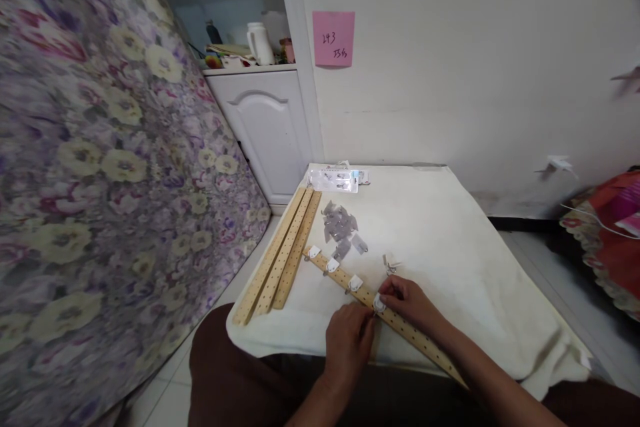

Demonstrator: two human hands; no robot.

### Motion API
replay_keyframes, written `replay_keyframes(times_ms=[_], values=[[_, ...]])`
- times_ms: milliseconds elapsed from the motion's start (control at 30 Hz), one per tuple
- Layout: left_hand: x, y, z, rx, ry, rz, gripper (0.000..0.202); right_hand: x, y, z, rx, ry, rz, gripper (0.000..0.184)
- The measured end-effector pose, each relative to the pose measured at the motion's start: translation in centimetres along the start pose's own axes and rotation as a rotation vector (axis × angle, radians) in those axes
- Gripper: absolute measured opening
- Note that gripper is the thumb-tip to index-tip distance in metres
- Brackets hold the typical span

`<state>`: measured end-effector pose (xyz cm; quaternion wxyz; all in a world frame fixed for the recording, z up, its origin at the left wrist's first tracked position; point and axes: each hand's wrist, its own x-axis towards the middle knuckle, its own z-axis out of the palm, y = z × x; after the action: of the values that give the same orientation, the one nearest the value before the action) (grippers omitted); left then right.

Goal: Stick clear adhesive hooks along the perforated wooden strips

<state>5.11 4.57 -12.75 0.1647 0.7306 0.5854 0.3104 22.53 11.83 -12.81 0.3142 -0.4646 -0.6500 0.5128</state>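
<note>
A long wooden strip with rows of holes [400,327] lies slanted across the near part of a white-covered table [450,233]. Three small white hooks [333,265] sit along its far end. My right hand [410,300] pinches a fourth white hook [379,304] against the strip. My left hand [347,340] is curled closed on the strip just beside it. A pile of small grey packets [341,227] lies beyond the strip, and a loose metal hook [391,265] rests near my right hand.
Three more holed wooden strips [283,250] lie side by side along the table's left edge. A clear packet [334,180] sits at the far edge. A flowered mattress [100,167] leans at left, a white cabinet [265,127] behind, a pink note [333,38] on the wall.
</note>
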Motion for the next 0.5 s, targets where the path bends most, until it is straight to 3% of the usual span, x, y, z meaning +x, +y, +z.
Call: replay_keyframes(times_ms=[500], values=[[-0.06,0.05,0.19,0.034,0.031,0.018,0.014,-0.05,0.32,0.11,-0.058,0.038,-0.003,0.006]])
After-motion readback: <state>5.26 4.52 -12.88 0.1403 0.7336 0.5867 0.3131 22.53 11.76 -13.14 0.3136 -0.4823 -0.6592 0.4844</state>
